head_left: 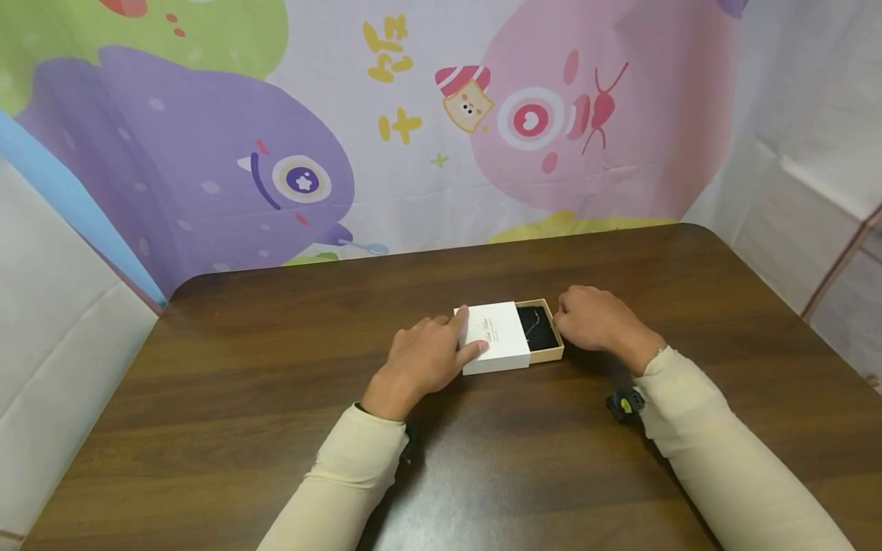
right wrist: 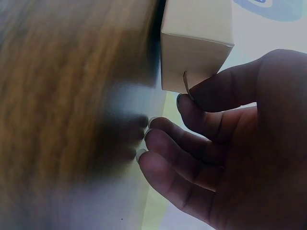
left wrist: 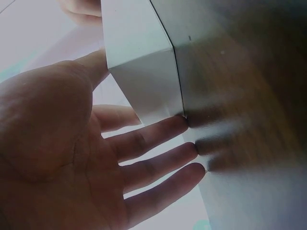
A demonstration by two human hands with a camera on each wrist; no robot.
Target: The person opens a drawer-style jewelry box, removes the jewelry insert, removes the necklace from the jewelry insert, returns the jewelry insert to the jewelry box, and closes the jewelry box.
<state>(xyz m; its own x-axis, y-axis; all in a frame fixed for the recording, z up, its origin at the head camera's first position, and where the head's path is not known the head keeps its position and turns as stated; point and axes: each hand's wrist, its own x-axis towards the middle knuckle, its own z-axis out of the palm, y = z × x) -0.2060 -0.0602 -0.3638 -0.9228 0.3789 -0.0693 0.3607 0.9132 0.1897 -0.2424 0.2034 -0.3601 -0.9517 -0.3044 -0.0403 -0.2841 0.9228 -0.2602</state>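
A white box sleeve (head_left: 494, 337) with small print lies on the table, its tan inner tray (head_left: 547, 355) slid partly out to the right. Black padding (head_left: 536, 329) in the tray carries a thin silvery chain. My left hand (head_left: 423, 356) holds the sleeve's left end, thumb and index finger on it; in the left wrist view its other fingers (left wrist: 153, 139) extend beside the sleeve corner (left wrist: 144, 86). My right hand (head_left: 596, 321) is at the tray's outer end; the right wrist view shows thumb and index finger pinching a small ribbon tab (right wrist: 187, 85) on the tray end (right wrist: 192, 62).
The brown wooden table (head_left: 276, 459) reaches back to a cloth backdrop (head_left: 413, 191) with cartoon figures. White panels stand at the left and right. A small dark device (head_left: 625, 404) is on the right wrist.
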